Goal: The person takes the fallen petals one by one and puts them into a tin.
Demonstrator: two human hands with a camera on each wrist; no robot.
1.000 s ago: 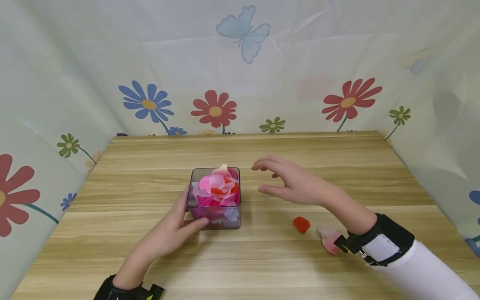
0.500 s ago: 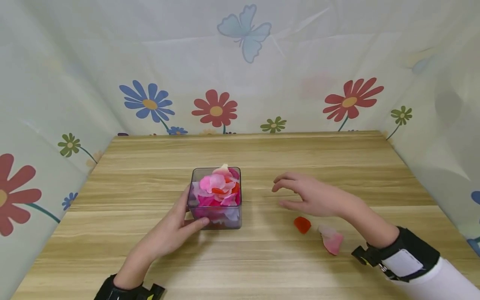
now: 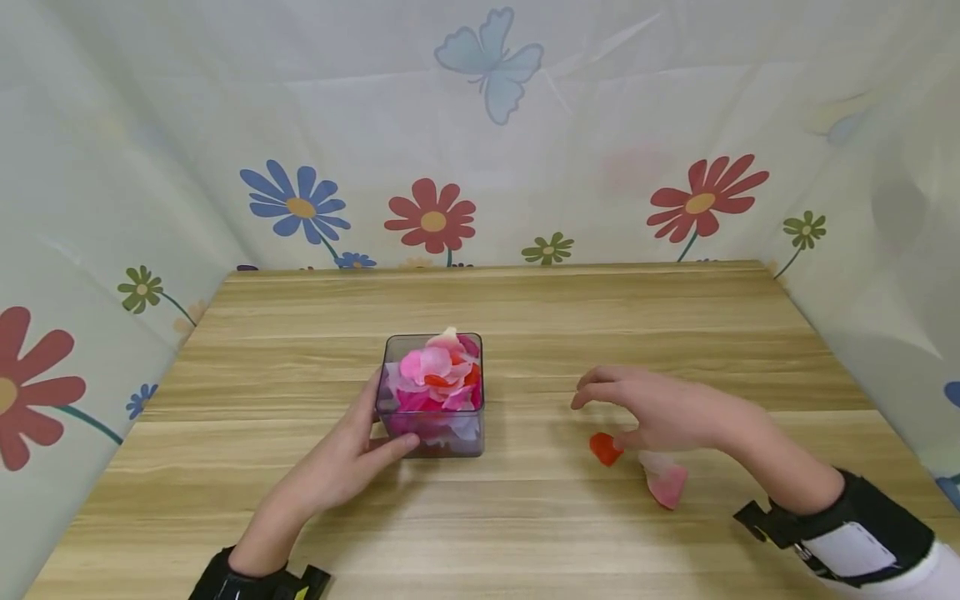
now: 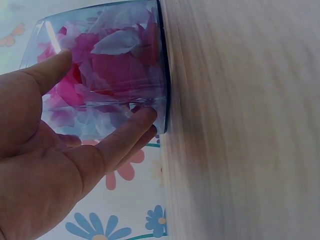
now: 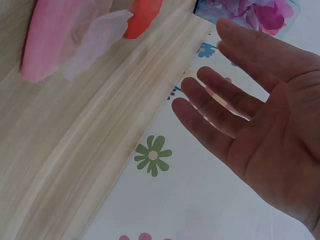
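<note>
A clear square box (image 3: 457, 440) heaped with pink, white and red flower petals (image 3: 442, 371) stands on the table. My left hand (image 3: 347, 462) holds it at the left, thumb on the near side; the left wrist view shows the fingers (image 4: 127, 135) along another side. To the right, my right hand (image 3: 667, 408) hovers low with parted, slightly bent fingers and nothing in them. Beneath its thumb lies a loose red petal (image 3: 602, 450); whether they touch I cannot tell. Beside that are a pink petal (image 3: 666, 485) and a whitish one (image 5: 97, 42), the latter partly hidden in the head view.
The wood-grain table (image 3: 510, 533) carries the box and the loose petals. A pale curtain (image 3: 330, 108) printed with flowers and a butterfly rises behind the table's back edge and along both sides. Black straps (image 3: 855, 529) with small cameras wrap both wrists.
My right hand has moved away from beside the box, rightward and towards me, down over the loose petals. The left hand and the box have stayed in place.
</note>
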